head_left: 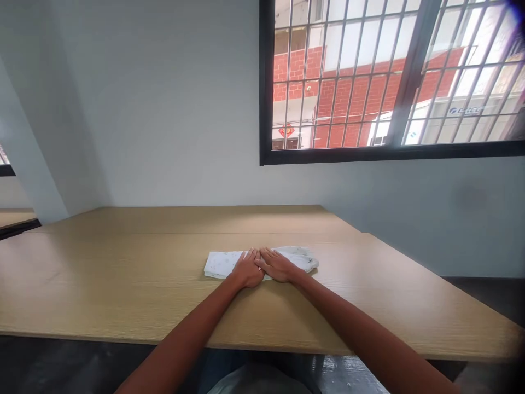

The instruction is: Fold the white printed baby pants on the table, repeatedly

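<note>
A folded white cloth (221, 264) with faint small markings lies lengthwise across the wooden table. Its left end is squared off, while the right end looks looser and a little rumpled. My left hand (249, 269) rests flat on the middle of the cloth, fingers stretched forward. Beside it, my right hand (277, 265) also presses flat on the cloth, its thumb meeting the left hand. Both palms face down and hide the cloth's centre.
The wooden table (123, 284) reaches from its near edge by my body to the pale wall (172, 109). A seam crosses its far part. Upper right is a barred window (348, 76) with a dark frame. A pillar (28, 120) stands at left.
</note>
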The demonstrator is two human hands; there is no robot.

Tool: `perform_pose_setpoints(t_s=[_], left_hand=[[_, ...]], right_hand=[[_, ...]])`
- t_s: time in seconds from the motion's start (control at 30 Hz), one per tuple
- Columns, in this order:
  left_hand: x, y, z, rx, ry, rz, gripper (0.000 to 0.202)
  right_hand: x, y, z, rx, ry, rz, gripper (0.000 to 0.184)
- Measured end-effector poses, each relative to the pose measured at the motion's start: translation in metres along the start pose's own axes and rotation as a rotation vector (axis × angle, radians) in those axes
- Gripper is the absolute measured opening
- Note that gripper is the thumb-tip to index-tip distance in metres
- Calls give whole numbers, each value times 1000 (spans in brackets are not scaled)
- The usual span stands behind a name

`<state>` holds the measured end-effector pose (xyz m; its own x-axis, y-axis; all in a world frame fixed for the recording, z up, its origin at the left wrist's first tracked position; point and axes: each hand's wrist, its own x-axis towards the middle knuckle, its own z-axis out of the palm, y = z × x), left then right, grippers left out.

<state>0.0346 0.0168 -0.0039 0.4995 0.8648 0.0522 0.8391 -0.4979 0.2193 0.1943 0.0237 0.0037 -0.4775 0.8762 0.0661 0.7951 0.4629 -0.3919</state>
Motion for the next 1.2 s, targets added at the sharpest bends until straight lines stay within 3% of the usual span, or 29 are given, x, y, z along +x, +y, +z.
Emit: perform_pose_setpoints(t_s=[0.17,0.53,0.7,0.83,0.97,1.07,1.2], left_hand=[[-7,-7,0,12,23,-8,71],[-31,-47,-9,30,43,-102,87],[-33,-51,-11,-7,39,-107,86],[-28,-41,-17,-17,30,-52,86],[-16,-11,-19,-24,71,22,84],[-6,9,-17,-17,116,85,62],[-2,13,-9,47,62,148,53]], right_hand=[[-8,18,-6,-108,-29,-38,85],[-21,33,-15,-150,25,40,87],[-24,33,-17,-102,76,35,76],[-23,25,-22,-21,157,46,64],[-10,4,-20,62,246,4,56],[3,-15,-14,103,235,-102,41],[12,-27,-1,142,194,-197,38]])
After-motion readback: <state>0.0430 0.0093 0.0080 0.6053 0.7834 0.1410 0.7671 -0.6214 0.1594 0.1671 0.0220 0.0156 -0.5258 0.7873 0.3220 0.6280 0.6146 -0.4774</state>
